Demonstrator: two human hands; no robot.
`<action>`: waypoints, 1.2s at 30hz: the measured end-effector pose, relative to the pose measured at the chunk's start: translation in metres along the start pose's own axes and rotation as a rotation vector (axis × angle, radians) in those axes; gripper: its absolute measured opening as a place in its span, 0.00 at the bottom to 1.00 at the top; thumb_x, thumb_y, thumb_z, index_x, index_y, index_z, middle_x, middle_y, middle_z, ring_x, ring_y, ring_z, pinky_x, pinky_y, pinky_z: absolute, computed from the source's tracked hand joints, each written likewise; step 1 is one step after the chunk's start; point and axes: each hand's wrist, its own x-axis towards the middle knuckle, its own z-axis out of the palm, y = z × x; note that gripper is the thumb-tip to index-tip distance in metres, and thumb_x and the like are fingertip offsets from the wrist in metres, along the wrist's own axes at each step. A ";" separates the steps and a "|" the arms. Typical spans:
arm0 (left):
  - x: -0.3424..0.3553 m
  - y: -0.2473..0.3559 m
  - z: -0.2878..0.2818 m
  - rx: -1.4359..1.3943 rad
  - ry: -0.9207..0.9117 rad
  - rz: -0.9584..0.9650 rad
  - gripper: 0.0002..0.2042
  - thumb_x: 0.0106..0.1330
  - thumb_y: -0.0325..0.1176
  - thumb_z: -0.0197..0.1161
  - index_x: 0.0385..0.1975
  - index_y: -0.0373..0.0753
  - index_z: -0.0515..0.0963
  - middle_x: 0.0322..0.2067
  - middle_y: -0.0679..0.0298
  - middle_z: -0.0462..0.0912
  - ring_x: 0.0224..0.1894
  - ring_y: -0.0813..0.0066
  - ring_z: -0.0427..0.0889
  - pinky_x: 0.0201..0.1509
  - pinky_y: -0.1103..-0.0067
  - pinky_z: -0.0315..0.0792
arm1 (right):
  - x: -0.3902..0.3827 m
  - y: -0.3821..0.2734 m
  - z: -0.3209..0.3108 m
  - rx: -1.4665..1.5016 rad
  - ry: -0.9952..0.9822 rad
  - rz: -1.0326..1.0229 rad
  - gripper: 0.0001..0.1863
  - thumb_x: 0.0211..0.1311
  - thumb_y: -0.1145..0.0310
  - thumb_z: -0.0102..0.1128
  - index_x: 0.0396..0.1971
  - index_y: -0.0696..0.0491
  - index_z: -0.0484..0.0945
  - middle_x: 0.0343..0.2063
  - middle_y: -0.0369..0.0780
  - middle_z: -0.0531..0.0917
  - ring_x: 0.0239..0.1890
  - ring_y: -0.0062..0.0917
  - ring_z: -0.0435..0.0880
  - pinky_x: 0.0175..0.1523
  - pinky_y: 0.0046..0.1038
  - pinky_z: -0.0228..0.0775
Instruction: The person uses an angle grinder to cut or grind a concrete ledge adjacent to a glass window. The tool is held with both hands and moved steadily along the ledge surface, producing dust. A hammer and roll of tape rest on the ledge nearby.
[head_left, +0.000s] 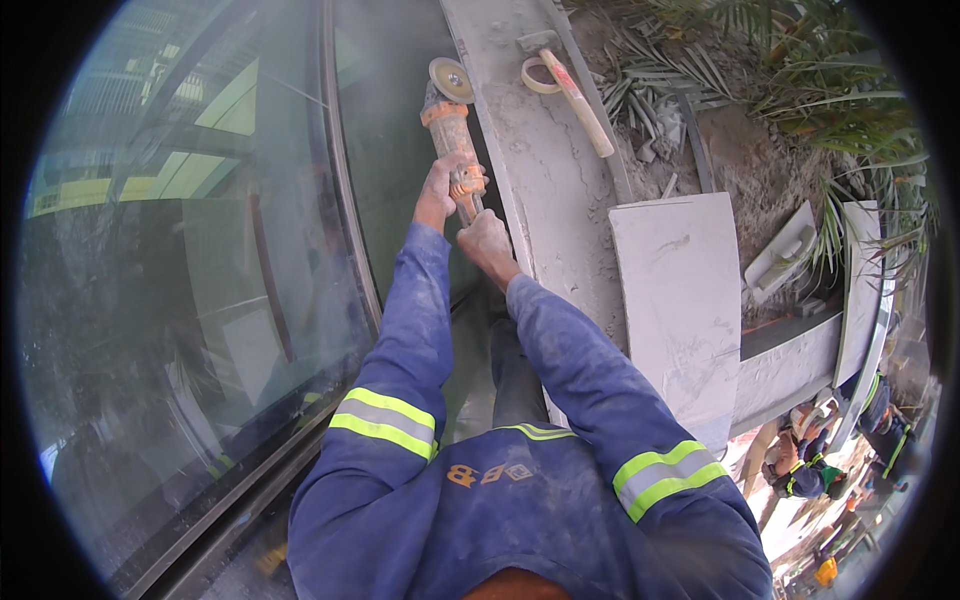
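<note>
An orange angle grinder (445,125) with a disc (449,79) at its top end is held in both my hands over the edge of a dusty concrete ledge (530,190), beside dark glass. My left hand (440,185) is closed on the grinder's body. Just below it, my right hand (485,240) grips the tool's rear end. On the ledge to the right lie a mallet with a wooden handle (585,115) and a roll of tape (532,80).
Glass panels (180,300) fill the left. Pale boards (675,290) lean at the right, beside a soil planter with palm fronds (820,80) and a white trowel-like tool (780,250). Several people in high-visibility clothing (805,460) are at lower right, below the ledge.
</note>
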 end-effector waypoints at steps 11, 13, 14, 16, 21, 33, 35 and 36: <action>0.002 0.005 0.005 0.030 0.030 -0.023 0.25 0.52 0.41 0.73 0.46 0.34 0.76 0.33 0.52 0.84 0.31 0.57 0.87 0.36 0.60 0.84 | 0.003 -0.001 -0.001 0.026 -0.003 0.002 0.18 0.59 0.70 0.59 0.42 0.70 0.79 0.40 0.64 0.84 0.48 0.56 0.85 0.55 0.48 0.78; 0.001 0.005 -0.001 0.020 0.017 -0.023 0.25 0.52 0.41 0.73 0.46 0.34 0.76 0.33 0.51 0.84 0.31 0.56 0.87 0.36 0.60 0.84 | -0.002 -0.003 -0.001 0.018 -0.006 -0.008 0.18 0.59 0.69 0.59 0.42 0.70 0.78 0.41 0.64 0.85 0.48 0.56 0.85 0.55 0.48 0.78; 0.000 0.005 -0.003 0.015 0.010 -0.023 0.24 0.52 0.41 0.73 0.46 0.34 0.76 0.33 0.51 0.84 0.31 0.56 0.87 0.36 0.60 0.84 | -0.004 -0.004 -0.002 0.018 -0.010 -0.013 0.18 0.59 0.69 0.59 0.43 0.70 0.78 0.41 0.64 0.85 0.48 0.56 0.85 0.55 0.48 0.78; -0.003 0.003 -0.002 0.006 -0.010 -0.020 0.24 0.52 0.41 0.73 0.45 0.34 0.77 0.33 0.51 0.84 0.31 0.55 0.87 0.36 0.60 0.84 | -0.007 -0.002 -0.002 0.017 -0.009 0.001 0.19 0.60 0.68 0.59 0.44 0.70 0.77 0.41 0.63 0.85 0.49 0.55 0.85 0.56 0.48 0.78; -0.007 0.000 -0.005 0.017 -0.013 -0.023 0.25 0.54 0.41 0.71 0.48 0.33 0.74 0.35 0.50 0.84 0.34 0.53 0.87 0.37 0.58 0.83 | -0.014 -0.002 -0.001 0.048 -0.030 0.058 0.22 0.56 0.66 0.62 0.46 0.67 0.77 0.45 0.61 0.84 0.51 0.55 0.85 0.57 0.48 0.77; 0.001 -0.002 0.000 -0.020 -0.009 -0.020 0.25 0.51 0.41 0.74 0.46 0.34 0.75 0.33 0.53 0.84 0.30 0.58 0.87 0.34 0.63 0.84 | -0.005 -0.002 -0.007 0.014 -0.014 0.013 0.18 0.59 0.70 0.60 0.43 0.69 0.77 0.42 0.64 0.84 0.50 0.55 0.85 0.55 0.48 0.77; 0.001 -0.002 0.002 -0.031 -0.004 -0.025 0.26 0.51 0.42 0.74 0.46 0.34 0.75 0.32 0.54 0.84 0.30 0.59 0.87 0.34 0.63 0.84 | 0.003 0.004 -0.001 0.008 -0.013 -0.009 0.17 0.58 0.70 0.60 0.42 0.69 0.78 0.41 0.64 0.84 0.49 0.56 0.85 0.54 0.49 0.78; 0.001 -0.001 0.002 -0.022 0.007 -0.043 0.26 0.51 0.42 0.74 0.46 0.34 0.75 0.32 0.54 0.84 0.29 0.59 0.87 0.34 0.64 0.84 | 0.003 0.003 0.000 0.013 -0.018 -0.021 0.17 0.57 0.71 0.60 0.41 0.69 0.78 0.40 0.64 0.84 0.48 0.57 0.85 0.54 0.49 0.78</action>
